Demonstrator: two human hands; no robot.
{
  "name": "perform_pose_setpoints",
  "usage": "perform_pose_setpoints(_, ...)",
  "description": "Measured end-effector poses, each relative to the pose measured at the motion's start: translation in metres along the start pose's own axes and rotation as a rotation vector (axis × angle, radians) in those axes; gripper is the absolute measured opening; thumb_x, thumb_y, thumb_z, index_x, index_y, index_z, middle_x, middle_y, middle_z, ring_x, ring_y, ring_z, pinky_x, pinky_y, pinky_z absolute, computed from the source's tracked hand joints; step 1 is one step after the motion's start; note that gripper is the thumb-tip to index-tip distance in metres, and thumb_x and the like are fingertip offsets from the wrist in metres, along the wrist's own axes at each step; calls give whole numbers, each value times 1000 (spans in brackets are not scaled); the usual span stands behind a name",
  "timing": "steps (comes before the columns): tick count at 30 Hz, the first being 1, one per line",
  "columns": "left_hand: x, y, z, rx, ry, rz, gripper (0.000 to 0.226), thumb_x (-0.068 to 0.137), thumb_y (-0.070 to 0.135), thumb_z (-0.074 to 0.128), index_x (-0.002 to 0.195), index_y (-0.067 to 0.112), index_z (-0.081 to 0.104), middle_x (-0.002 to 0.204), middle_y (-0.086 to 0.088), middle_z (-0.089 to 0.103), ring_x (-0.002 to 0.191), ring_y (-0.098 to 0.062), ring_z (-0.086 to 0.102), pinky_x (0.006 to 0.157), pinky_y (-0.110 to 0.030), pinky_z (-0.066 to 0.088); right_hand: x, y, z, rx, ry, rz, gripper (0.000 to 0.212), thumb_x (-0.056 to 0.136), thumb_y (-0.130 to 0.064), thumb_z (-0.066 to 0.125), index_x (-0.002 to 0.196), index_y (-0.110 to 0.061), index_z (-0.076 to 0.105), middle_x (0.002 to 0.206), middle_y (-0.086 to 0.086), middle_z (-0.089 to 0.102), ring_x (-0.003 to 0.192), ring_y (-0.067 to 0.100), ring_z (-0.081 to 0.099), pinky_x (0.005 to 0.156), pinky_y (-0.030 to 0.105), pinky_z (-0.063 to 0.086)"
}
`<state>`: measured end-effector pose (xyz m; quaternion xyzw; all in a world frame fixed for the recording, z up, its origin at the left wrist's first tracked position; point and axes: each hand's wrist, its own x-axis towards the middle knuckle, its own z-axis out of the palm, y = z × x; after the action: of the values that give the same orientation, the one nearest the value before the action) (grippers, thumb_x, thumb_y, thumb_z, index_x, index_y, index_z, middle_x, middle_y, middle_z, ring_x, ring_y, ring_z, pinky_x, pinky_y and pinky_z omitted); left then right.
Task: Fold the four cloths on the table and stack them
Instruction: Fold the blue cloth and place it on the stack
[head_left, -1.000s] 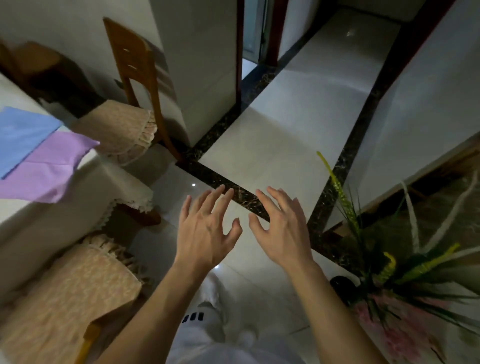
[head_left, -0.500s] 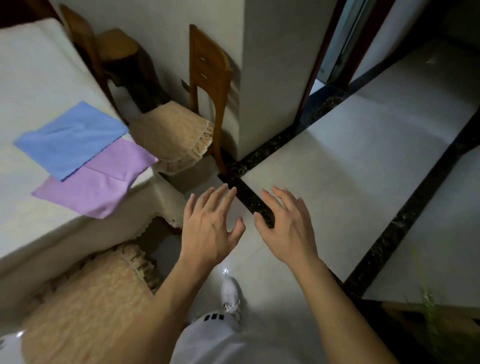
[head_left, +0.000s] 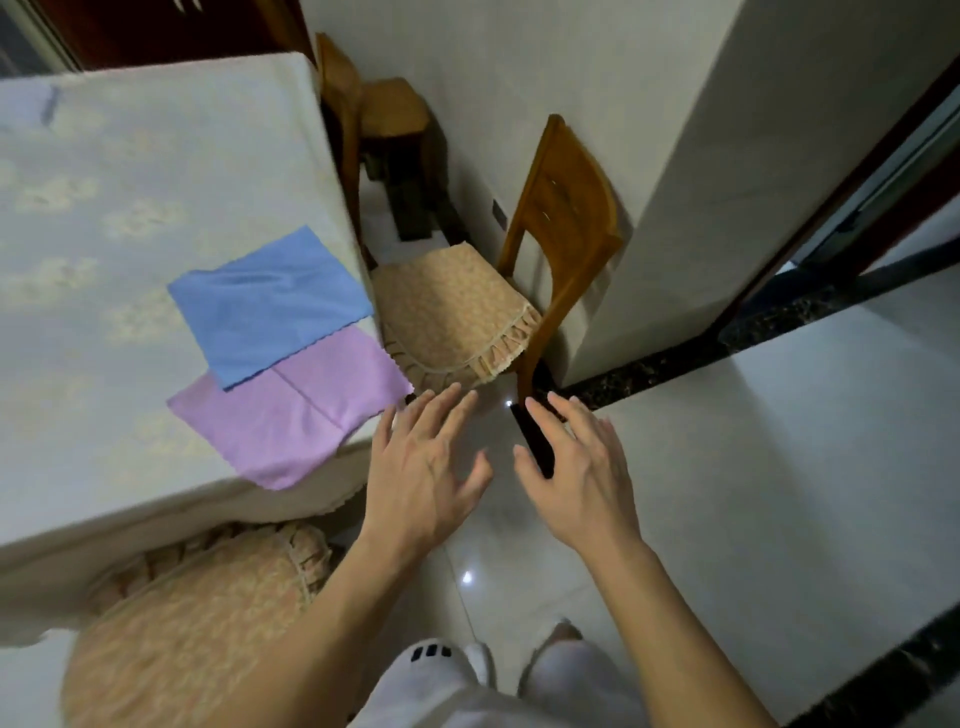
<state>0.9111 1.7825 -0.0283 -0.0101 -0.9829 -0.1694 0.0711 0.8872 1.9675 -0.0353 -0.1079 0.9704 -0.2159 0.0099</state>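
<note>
bench (head_left: 130, 171) at nine o'clock carries a blue cloth (head_left: 270, 299) overlapping a purple cloth (head_left: 296, 410), whose corner hangs over the edge; only two cloths show. both look thin, light and limp, best pinched at corners. left hand (head_left: 423, 467) and right hand (head_left: 576, 473) hover at centre with fingers spread, holding nothing. no legible writing.

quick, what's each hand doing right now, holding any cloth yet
Left hand: open, fingers spread, holding nothing, next to the purple cloth at the table's corner.
Right hand: open, fingers spread, holding nothing, over the floor.
</note>
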Motion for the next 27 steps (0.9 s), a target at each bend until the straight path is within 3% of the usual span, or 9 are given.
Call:
perform_pose_setpoints(8,37,-50,-2,37,95,-215,61,83,52,43,137,25,56,141,1,56,127,-24,52,111,-52,35,94,-30,21,8,-56,-209,58,93,-49,48,148,-29,43,153,3,41,145,20,32,119,46,19)
perform_pose_setpoints(19,120,-104,15,134,110,-502,57,86,46,44,139,26,54,145,2,53,131,-23,50,112,-51,35,233,-57,60,92,-207,-422,55,89,-39,60,142,-26,53,150,4,47,141,26,39,115,55,32)
perform_pose_setpoints(27,153,-142,13,204,195,-743,52,85,43,45,128,19,63,135,-3,61,121,-26,58,101,-48,44,330,-83,76,97,-316,-591,57,86,-42,51,140,-24,55,149,4,48,143,24,36,121,49,20)
